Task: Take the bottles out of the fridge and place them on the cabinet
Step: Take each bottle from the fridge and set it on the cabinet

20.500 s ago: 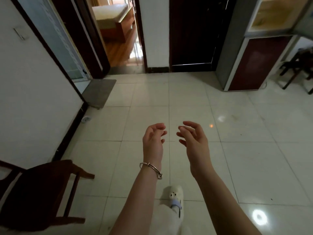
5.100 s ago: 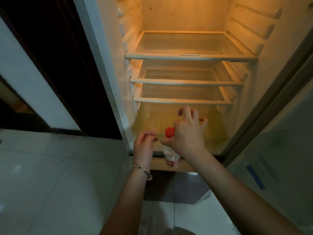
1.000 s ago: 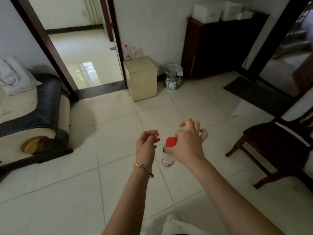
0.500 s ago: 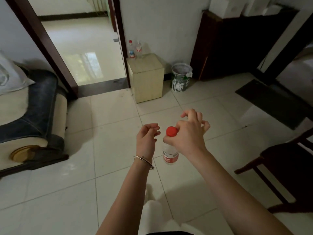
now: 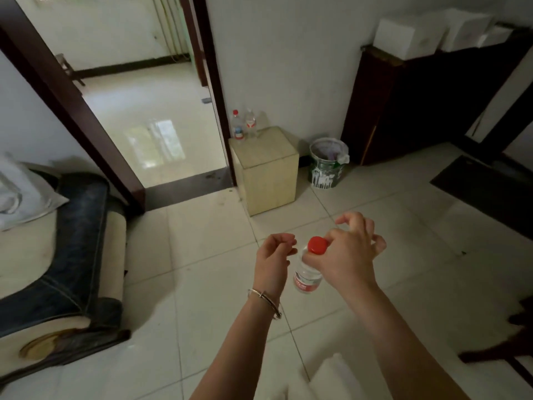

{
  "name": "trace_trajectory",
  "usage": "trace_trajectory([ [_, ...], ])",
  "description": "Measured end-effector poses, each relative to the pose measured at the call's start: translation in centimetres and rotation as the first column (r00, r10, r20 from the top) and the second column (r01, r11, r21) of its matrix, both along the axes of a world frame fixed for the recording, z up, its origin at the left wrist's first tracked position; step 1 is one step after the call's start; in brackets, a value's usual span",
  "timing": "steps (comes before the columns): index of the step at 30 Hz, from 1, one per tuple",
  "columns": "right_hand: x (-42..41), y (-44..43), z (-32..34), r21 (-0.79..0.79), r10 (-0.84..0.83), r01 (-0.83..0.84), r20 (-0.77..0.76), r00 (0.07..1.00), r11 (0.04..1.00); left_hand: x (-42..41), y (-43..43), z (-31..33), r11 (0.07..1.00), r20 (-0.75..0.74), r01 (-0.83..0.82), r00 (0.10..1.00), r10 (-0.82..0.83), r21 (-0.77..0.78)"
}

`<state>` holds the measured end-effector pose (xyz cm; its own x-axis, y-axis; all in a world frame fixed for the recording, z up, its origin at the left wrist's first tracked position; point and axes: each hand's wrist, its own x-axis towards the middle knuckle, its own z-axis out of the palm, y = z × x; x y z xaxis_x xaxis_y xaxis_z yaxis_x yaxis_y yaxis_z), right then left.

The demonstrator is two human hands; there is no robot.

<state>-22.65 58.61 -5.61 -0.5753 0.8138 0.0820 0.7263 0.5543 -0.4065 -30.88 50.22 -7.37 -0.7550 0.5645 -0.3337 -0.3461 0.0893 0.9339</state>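
Observation:
My right hand (image 5: 347, 255) pinches the neck of a clear plastic bottle (image 5: 307, 277) with a red cap and red label, which hangs upright above the floor. My left hand (image 5: 274, 256) floats just left of the bottle with its fingers loosely curled, holding nothing. Ahead, a small beige cabinet (image 5: 269, 168) stands against the wall by the doorway. Two bottles (image 5: 243, 125) stand at the back left of its top. The fridge is out of view.
A green-and-white bin (image 5: 328, 164) sits right of the cabinet, beside a tall dark cupboard (image 5: 418, 90) with white boxes on top. A dark-and-cream sofa (image 5: 66, 255) fills the left. A dark doormat (image 5: 487, 189) lies right, and a chair's edge (image 5: 507, 342) shows at lower right.
The cabinet, bin and doorway have grown larger and nearer as I walk toward them. My right hand still carries the bottle; the left hand stays beside it.

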Motion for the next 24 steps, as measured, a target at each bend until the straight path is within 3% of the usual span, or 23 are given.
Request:
trace_trajectory([
  [12,-14.3,14.0,-1.6,-0.05,0.15,-0.148,0.049,0.987,0.988,-13.6,13.9,-0.8,0.988,-0.006,-0.148,0.989,0.148,-0.037],
  [24,-27.6,26.4,-1.0,0.003,0.32,-0.322,0.097,0.942,0.947,-25.2,25.5,-0.5,0.946,0.01,-0.324,0.946,0.324,-0.016],
])
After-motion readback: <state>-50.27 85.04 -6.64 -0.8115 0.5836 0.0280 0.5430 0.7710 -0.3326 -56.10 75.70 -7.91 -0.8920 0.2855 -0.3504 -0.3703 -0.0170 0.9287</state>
